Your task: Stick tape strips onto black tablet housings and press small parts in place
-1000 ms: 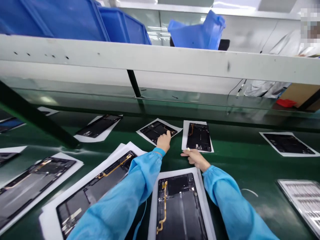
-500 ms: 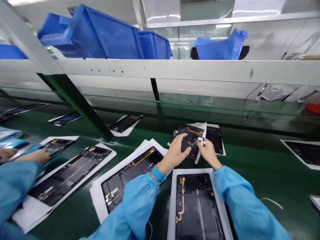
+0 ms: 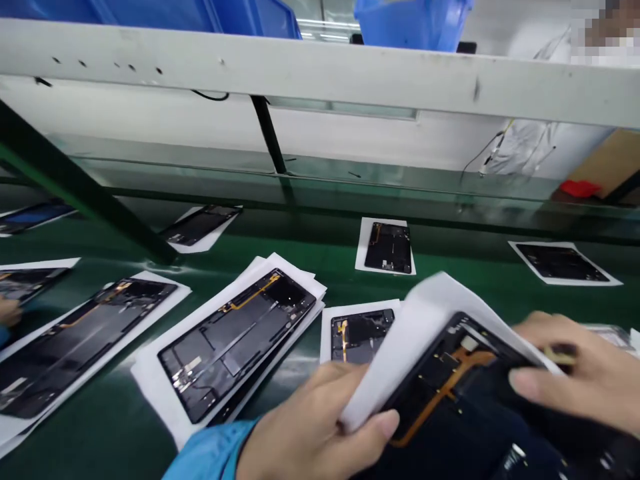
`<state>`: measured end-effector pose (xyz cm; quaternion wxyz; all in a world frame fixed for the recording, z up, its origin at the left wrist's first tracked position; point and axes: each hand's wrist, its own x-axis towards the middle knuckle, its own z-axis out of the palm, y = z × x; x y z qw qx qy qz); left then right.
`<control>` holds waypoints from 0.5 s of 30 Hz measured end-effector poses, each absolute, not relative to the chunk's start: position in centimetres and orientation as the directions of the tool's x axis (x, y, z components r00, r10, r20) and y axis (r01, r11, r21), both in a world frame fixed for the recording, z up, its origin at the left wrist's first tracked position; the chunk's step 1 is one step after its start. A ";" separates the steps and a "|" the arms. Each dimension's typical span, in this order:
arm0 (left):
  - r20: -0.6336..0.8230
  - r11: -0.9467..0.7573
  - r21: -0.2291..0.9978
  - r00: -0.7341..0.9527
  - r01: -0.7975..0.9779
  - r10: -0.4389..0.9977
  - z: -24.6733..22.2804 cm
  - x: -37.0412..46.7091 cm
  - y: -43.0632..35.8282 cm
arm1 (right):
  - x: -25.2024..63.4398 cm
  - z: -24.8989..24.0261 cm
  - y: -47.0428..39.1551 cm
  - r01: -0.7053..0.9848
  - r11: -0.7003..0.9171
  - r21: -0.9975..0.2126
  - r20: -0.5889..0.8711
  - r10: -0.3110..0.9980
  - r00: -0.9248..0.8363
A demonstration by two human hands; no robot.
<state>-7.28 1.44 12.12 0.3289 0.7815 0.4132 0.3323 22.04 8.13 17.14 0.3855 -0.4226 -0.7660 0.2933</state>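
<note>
A dark tablet housing (image 3: 425, 393) with an orange flex cable is held up close and tilted, with a white paper sheet (image 3: 425, 313) behind it. My left hand (image 3: 320, 427) grips its left edge, thumb in front and fingers at the back of the paper. On the upper right edge my right hand (image 3: 585, 380) is closed, thumb on the front. A small yellowish thing shows between its fingers, too blurred to name. Behind the held piece another housing (image 3: 367, 333) lies on paper. To the left rests a stack of housings (image 3: 240, 340) interleaved with white sheets.
More housings on paper lie on the green bench, at the back middle (image 3: 387, 247), back right (image 3: 560, 261) and left (image 3: 90, 340). A co-worker's hand (image 3: 9, 312) is at the left edge. A pale shelf beam (image 3: 300, 63) with blue bins (image 3: 410, 23) crosses above.
My hands have come from the far housing back toward me and now hold a housing with its paper, lifted close. The view has tipped downward. The far housing now lies uncovered by my hands.
</note>
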 end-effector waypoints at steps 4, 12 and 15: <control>0.009 0.005 0.907 -0.030 0.420 1.000 6.9 -6.9 -1.3 | 20.9 15.5 13.3 0.348 0.278 -0.895 0.142 0.919 -0.368; -0.296 0.357 0.682 -0.205 0.638 0.933 0.5 -9.0 -1.9 | 20.5 4.6 11.5 0.087 0.022 -0.996 0.023 1.000 0.016; -0.054 0.252 0.383 -0.250 0.889 0.967 0.6 -9.9 -0.9 | 19.4 1.6 9.3 0.082 -0.070 -0.994 -0.076 0.994 -0.083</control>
